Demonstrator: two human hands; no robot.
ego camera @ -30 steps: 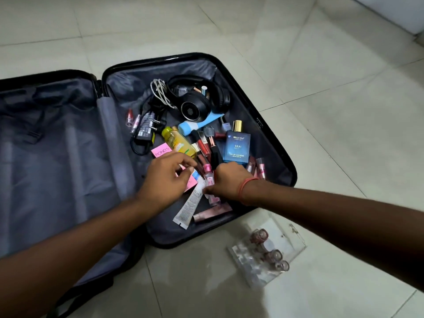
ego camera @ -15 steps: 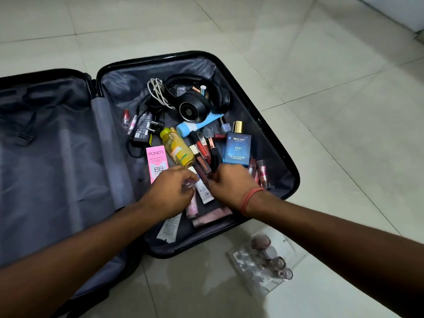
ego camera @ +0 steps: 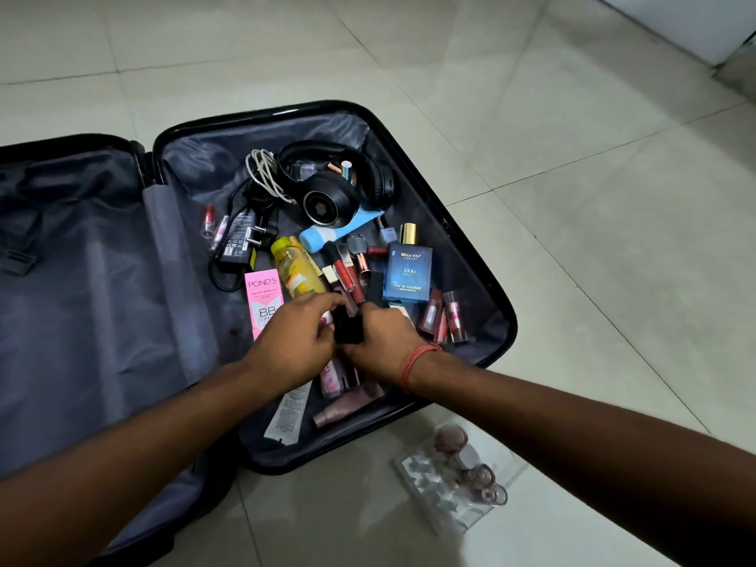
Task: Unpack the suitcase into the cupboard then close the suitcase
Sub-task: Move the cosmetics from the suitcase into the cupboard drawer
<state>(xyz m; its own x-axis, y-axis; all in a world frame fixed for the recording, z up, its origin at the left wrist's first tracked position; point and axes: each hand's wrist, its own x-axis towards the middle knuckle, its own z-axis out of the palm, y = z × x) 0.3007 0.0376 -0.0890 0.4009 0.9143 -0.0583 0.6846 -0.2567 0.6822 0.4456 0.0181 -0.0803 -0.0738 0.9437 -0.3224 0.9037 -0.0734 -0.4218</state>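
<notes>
The black suitcase [ego camera: 470,223] lies wide open on the floor, its right half full of cosmetics and electronics. Both hands are over the near part of that half. My left hand [ego camera: 292,345] and my right hand [ego camera: 386,341] meet on a small black tube [ego camera: 348,327] and both grip it with curled fingers. Around them lie a pink Pond's box [ego camera: 262,294], a yellow bottle [ego camera: 296,272], a blue cologne box [ego camera: 409,274], several lip glosses [ego camera: 444,315], black headphones [ego camera: 333,190] and a charger [ego camera: 241,239]. The cupboard is out of sight.
The suitcase's left half [ego camera: 82,300] shows only grey lining and a strap. A clear plastic organiser [ego camera: 454,476] with a few small round pots stands on the tiled floor near the suitcase's front corner. A white wall base [ego camera: 695,22] is at the far right.
Both hands have come together and lifted a small black tube out of the pile. The pink Pond's box that the left hand covered now lies in the open.
</notes>
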